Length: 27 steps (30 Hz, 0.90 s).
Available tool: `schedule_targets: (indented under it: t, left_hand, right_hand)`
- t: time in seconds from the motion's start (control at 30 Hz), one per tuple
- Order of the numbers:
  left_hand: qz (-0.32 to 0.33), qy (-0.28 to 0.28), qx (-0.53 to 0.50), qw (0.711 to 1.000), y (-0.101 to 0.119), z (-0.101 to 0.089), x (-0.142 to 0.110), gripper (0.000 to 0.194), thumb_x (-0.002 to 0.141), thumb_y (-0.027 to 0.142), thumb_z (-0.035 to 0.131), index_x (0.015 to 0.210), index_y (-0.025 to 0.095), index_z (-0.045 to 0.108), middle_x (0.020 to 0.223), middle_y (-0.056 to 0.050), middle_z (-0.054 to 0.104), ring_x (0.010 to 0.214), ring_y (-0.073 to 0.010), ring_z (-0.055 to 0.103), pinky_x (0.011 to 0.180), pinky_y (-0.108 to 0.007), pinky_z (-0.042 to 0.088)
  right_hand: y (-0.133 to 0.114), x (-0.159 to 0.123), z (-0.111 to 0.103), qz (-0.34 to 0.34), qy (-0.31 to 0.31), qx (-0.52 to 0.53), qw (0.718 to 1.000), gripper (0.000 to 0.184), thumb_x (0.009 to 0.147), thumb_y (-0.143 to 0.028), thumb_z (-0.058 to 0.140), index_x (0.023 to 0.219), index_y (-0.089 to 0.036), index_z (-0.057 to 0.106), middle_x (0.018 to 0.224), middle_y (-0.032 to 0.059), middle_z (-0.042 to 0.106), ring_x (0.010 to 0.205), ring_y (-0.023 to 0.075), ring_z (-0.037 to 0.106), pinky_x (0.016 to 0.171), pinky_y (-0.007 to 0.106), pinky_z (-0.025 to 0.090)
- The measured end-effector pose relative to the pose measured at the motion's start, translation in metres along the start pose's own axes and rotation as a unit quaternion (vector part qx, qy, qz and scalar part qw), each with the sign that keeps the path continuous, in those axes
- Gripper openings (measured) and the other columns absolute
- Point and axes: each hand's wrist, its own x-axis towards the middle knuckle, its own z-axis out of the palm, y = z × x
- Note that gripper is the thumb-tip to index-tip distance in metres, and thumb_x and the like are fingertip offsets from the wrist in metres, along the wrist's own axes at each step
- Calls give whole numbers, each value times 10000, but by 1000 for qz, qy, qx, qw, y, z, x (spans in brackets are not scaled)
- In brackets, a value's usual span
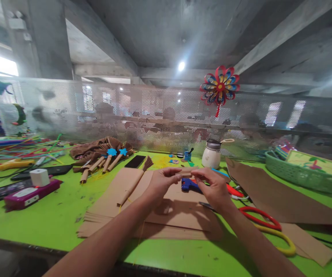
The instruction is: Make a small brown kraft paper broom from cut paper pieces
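A narrow strip of brown kraft paper (186, 172) spans the gap between my fingertips. My left hand (163, 184) pinches its left end with thumb and fingers. At the other end, my right hand (215, 185) has its fingers closed on the strip. Both hands hover over a stack of brown paper sheets (180, 215). Just behind and below the strip lies a blue glue gun (189, 185), partly covered by my right hand. A rolled paper piece with a fringed end (131, 187) rests on the stack left of my left hand.
Scissors (274, 227) with red and yellow handles lie by my right forearm. Finished paper bundles with blue flowers (112, 152), a phone (135, 161), a white jar (211, 156), a green basket (307, 179) and a purple power strip (33, 194) surround the stack. A perforated screen (154, 115) stands behind.
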Motion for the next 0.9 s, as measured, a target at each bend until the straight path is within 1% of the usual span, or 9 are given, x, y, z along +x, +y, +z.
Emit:
schedule_targets:
  t: [0.07, 0.2, 0.27, 0.33, 0.47, 0.53, 0.63, 0.77, 0.9]
  left_hand:
    - [3, -7, 5, 1000, 0, 0, 0, 200, 623, 209, 718, 819, 172, 709, 718, -22, 674, 626, -112, 524, 642, -246, 418]
    - [17, -1, 9, 1000, -3, -1, 0, 197, 645, 244, 704, 832, 181, 706, 729, -22, 672, 631, -117, 526, 651, -249, 430]
    - [16, -5, 4, 1000, -6, -2, 1, 202, 644, 252, 704, 833, 180, 705, 745, -29, 677, 641, -124, 537, 655, -254, 436]
    - [13, -12, 5, 1000, -8, -1, 2, 211, 639, 254, 705, 837, 179, 702, 764, -35, 684, 654, -132, 553, 656, -261, 441]
    - [12, -23, 5, 1000, -9, 1, 1, 213, 623, 236, 718, 826, 177, 693, 762, -30, 691, 675, -140, 576, 692, -284, 450]
    - [10, -39, -10, 999, -9, 2, 0, 212, 618, 217, 725, 823, 174, 688, 768, -31, 693, 705, -144, 590, 724, -296, 453]
    - [8, -60, -38, 997, -8, 3, 0, 232, 604, 187, 740, 828, 175, 678, 796, -33, 696, 750, -148, 606, 757, -307, 454]
    - [20, -45, -42, 998, -7, 4, -1, 278, 578, 175, 760, 842, 170, 673, 811, -36, 695, 761, -159, 615, 750, -314, 463]
    - [39, -19, 1, 999, -3, 5, -3, 234, 593, 209, 752, 810, 160, 681, 797, -52, 698, 753, -178, 616, 727, -323, 472]
  right_hand:
    - [3, -2, 3, 24, 9, 10, 1000, 169, 800, -226, 563, 917, -193, 680, 879, 57, 689, 771, 192, 634, 723, 325, 525]
    - [4, -6, 10, 114, 3, 85, 990, 248, 789, -298, 586, 1004, -204, 667, 902, 60, 701, 646, 178, 634, 619, 325, 556]
    - [1, -6, 12, 146, -3, 136, 980, 260, 778, -324, 601, 997, -198, 660, 922, 65, 700, 635, 177, 640, 609, 331, 565]
    - [-3, -5, 13, 166, -6, 182, 969, 247, 766, -343, 617, 954, -187, 652, 854, 59, 708, 616, 176, 645, 595, 331, 570]
    - [-6, -2, 10, 169, -35, 228, 958, 235, 746, -351, 644, 890, -168, 616, 700, 37, 700, 611, 183, 661, 573, 314, 561]
    - [-4, -2, 8, 165, -48, 242, 955, 227, 735, -352, 656, 861, -169, 606, 687, 35, 698, 621, 186, 667, 572, 308, 557]
    - [-1, -1, 6, 168, -36, 247, 954, 220, 708, -354, 680, 818, -175, 613, 710, 36, 697, 641, 186, 670, 588, 311, 561]
    - [-1, -1, 5, 165, -23, 240, 956, 220, 686, -349, 700, 811, -181, 632, 734, 31, 699, 678, 187, 672, 640, 324, 566]
    - [-9, -1, 1, 156, -41, 246, 956, 220, 702, -330, 689, 844, -172, 635, 755, 53, 706, 697, 197, 672, 663, 346, 566]
